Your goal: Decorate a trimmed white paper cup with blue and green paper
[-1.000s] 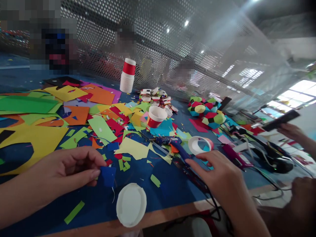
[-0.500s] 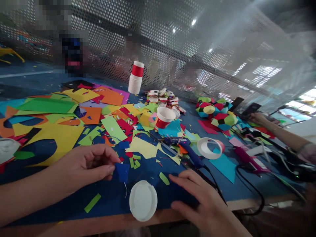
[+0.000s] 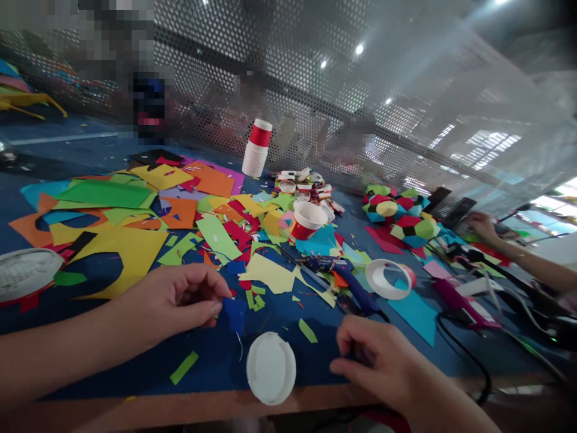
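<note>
My left hand point(image 3: 189, 297) pinches a small blue piece of paper point(image 3: 235, 314) between thumb and forefinger, with a thin white strand hanging below it. In front of me stands the cut-off base of a white paper cup point(image 3: 271, 368), near the table's front edge. To its right my right hand point(image 3: 374, 361) is closed, fingers curled towards the thumb; whether anything is in them is hidden. A small light green paper strip point(image 3: 308, 331) lies between that hand and the cup base. Another green strip point(image 3: 184, 368) rests below my left hand.
A blue glue gun point(image 3: 347, 279) lies beyond my right hand, beside a cut cup ring point(image 3: 390, 279). A pink glue gun point(image 3: 466, 304) and cables lie right. Coloured paper scraps point(image 3: 220, 237), a paper cup point(image 3: 306, 219) and stacked cups point(image 3: 257, 147) stand behind. Another person's hand point(image 3: 482, 227) is at right.
My right hand has drawn back from the green strip, its outstretched fingers now curled. My left hand keeps its pinch on the blue paper. The whole view has shifted slightly.
</note>
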A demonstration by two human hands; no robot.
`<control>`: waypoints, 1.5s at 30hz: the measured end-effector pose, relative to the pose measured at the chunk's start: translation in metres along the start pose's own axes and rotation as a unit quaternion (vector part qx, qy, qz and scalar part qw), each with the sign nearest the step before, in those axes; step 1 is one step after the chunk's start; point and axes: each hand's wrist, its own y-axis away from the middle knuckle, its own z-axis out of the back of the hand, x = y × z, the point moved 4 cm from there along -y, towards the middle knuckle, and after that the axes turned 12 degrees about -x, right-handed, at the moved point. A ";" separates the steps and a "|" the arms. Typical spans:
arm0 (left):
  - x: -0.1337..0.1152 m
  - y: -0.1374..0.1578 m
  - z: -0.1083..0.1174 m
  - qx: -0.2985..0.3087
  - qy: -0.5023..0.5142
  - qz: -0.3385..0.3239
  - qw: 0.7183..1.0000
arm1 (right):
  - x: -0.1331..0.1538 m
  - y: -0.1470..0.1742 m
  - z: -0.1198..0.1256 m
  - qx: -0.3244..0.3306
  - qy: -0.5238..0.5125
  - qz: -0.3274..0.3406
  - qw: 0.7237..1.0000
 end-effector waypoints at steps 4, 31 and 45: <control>0.005 -0.006 0.000 0.029 0.040 0.019 0.999 | 0.017 -0.010 0.003 -0.042 -0.162 -0.117 0.979; 0.005 -0.011 0.004 0.010 0.055 0.013 0.998 | 0.082 -0.070 -0.072 0.039 -0.383 -0.067 0.921; 0.008 -0.007 0.004 0.033 0.063 0.034 0.997 | 0.087 -0.070 -0.069 0.021 -0.374 -0.027 0.927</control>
